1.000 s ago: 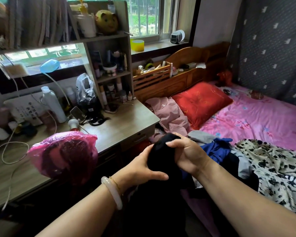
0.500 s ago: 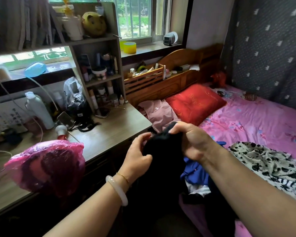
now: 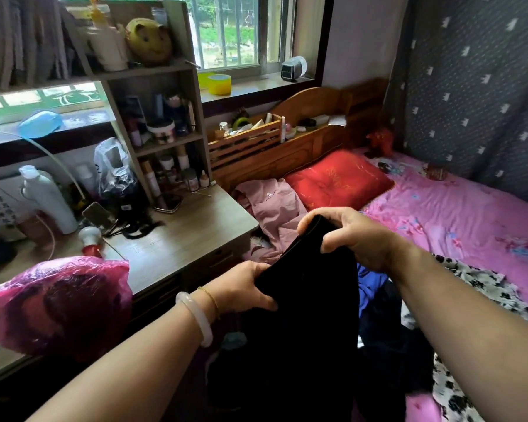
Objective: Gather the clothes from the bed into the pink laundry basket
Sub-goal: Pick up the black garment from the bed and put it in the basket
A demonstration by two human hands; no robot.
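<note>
fingers [image 3: 310, 222] of both hands clamp the top edge of a large black cloth garment [image 3: 305, 315], lifted over the pink floral-sheeted bed [image 3: 457, 220]; right hand [image 3: 351, 236] high, left hand [image 3: 244, 287] lower. pink laundry basket not in view. best bunch the hanging cloth first, clear of the blue garment [image 3: 369, 283] beneath.

Pink-sheeted bed [image 3: 457, 217], red pillow [image 3: 339, 178], pink shirt [image 3: 275, 208] (crumpled), spotted garment [image 3: 482, 287]

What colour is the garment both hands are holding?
Plain black garment, held by left hand and right hand; head view.
</note>
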